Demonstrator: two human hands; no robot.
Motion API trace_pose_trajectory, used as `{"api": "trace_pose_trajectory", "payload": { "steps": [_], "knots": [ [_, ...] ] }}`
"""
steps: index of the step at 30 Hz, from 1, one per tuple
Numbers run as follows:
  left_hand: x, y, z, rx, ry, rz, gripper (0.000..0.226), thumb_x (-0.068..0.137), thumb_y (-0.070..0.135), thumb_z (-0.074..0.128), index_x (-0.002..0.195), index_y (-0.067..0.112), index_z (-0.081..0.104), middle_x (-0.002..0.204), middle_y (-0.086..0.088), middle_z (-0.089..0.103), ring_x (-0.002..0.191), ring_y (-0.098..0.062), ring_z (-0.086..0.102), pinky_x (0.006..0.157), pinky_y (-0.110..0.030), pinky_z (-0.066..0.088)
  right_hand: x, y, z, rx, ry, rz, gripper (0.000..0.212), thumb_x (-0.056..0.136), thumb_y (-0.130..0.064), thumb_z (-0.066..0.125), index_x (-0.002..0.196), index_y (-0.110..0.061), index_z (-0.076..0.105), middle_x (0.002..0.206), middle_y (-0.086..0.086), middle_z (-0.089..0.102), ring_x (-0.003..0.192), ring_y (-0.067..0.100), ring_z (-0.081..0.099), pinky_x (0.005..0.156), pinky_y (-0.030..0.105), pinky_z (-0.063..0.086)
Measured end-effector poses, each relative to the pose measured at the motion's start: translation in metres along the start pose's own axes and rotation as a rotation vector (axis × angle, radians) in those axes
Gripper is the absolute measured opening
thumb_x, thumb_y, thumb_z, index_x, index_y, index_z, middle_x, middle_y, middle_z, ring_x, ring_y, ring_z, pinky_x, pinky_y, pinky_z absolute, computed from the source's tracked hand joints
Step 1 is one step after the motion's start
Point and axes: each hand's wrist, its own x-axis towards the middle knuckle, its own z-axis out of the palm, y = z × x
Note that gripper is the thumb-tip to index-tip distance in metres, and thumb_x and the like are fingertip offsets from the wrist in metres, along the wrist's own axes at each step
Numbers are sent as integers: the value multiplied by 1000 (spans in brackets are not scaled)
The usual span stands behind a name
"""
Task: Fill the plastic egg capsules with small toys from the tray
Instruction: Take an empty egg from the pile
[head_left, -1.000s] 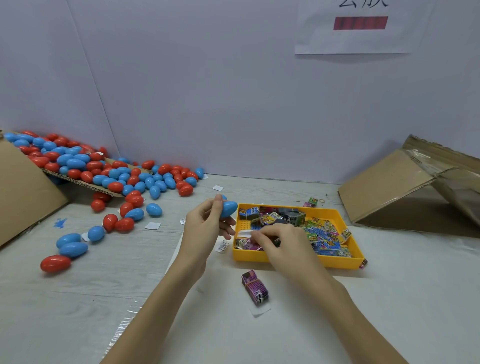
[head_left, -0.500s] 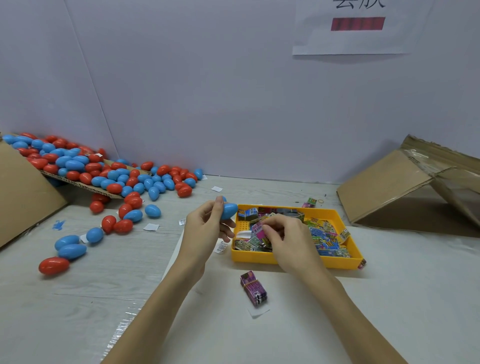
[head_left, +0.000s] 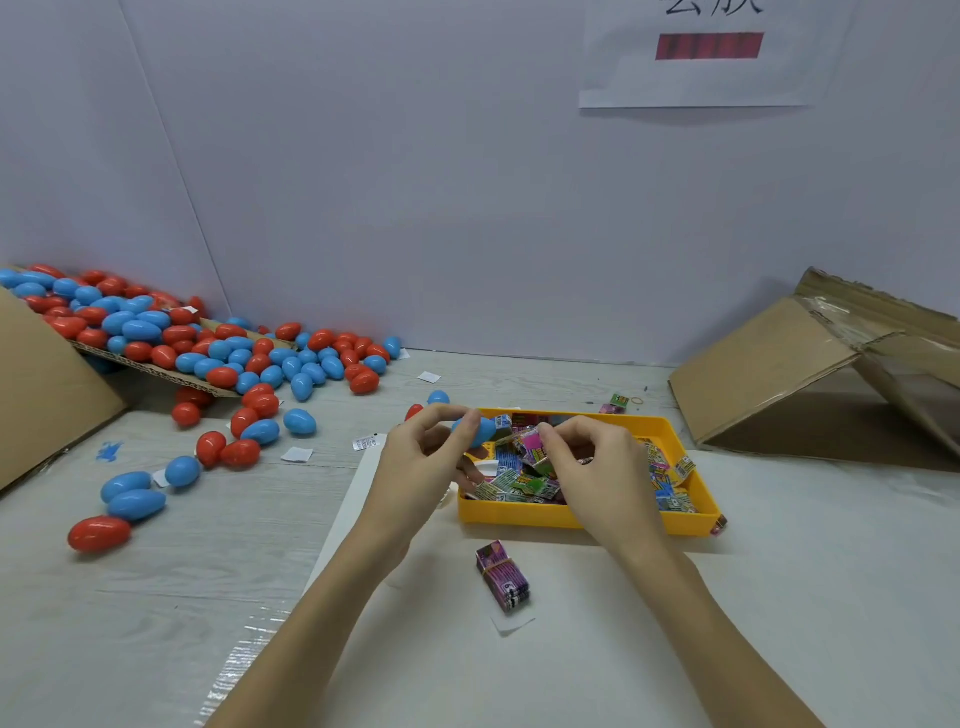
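A yellow tray (head_left: 582, 518) full of small colourful toy packets sits in the middle of the table. My left hand (head_left: 421, 467) holds a blue egg capsule (head_left: 480, 432) just above the tray's left end. My right hand (head_left: 597, 462) pinches a small pink toy packet (head_left: 531, 442) over the tray, close to the blue egg. Many red and blue egg capsules (head_left: 208, 348) lie heaped on cardboard at the far left, with several loose ones (head_left: 135, 501) spread over the table.
A banded stack of purple packets (head_left: 503, 576) lies in front of the tray. A folded cardboard box (head_left: 810, 374) stands at the right, another cardboard flap (head_left: 36, 389) at the left. A white wall with a paper sheet (head_left: 706, 52) closes the back. Small white paper slips are scattered about.
My right hand has lifted out of the tray with a pink packet and moved up toward the blue egg. My left hand has stayed nearly in place.
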Motion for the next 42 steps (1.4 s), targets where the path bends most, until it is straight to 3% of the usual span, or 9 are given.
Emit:
{"api": "trace_pose_trajectory", "payload": {
  "steps": [7,9,13,15,20,34,36,40,42],
  "knots": [
    [-2,-3,3,34,-37,28,11,101,25,65,109,23,72,90,2,78,78,-19,78,67,-18,58,0,4,-2,-224,29,-159,19,100,-32,65,98,-18,78,81,-4,74,75,10,67,64,27,54],
    [-2,-3,1,21,-48,23,12,101,20,65,111,23,72,93,4,78,81,-18,78,68,-15,57,2,7,-2,-260,15,-177,17,99,-32,67,98,-20,78,86,-4,74,85,14,66,72,32,54],
    [-2,-1,-1,-4,-100,7,28,99,11,67,122,28,67,107,7,76,94,-12,77,75,-14,57,3,8,0,-258,51,-167,12,96,-28,72,95,-17,78,104,-1,63,106,15,51,86,24,38],
    [-3,-1,0,-10,-103,6,31,97,9,69,123,26,65,114,7,74,99,-11,76,80,-19,59,3,6,0,-155,73,-119,12,96,-29,72,88,-21,75,98,-3,64,100,13,54,84,25,43],
    [-6,0,3,-101,-127,-3,19,97,15,71,116,16,68,111,1,78,98,-19,78,83,-21,59,4,3,-2,129,71,42,35,96,-41,68,68,-20,70,55,-14,61,58,3,57,55,14,41],
    [-12,0,15,-89,-106,40,21,93,19,73,113,14,68,103,1,80,92,-18,78,78,-22,61,-3,-3,3,265,55,93,34,95,-43,69,73,-21,80,40,-12,50,42,3,44,47,15,34],
    [-12,0,15,-72,-92,47,24,90,23,76,112,17,68,102,3,80,92,-17,78,79,-23,61,-4,-4,4,265,37,91,32,95,-43,69,76,-20,81,44,-14,56,46,3,51,49,15,39],
    [-11,0,14,-107,-68,65,27,87,22,79,111,18,67,101,5,79,93,-13,78,76,-19,59,-7,-10,5,351,-69,130,24,92,-43,71,91,-23,83,76,-5,77,78,10,73,68,29,58],
    [-12,1,13,-110,-52,116,29,85,26,79,108,13,68,99,3,80,92,-14,78,77,-19,59,-8,-13,5,441,-105,159,21,93,-39,72,97,-21,82,84,-4,79,84,12,76,68,26,59]
  ]
}}
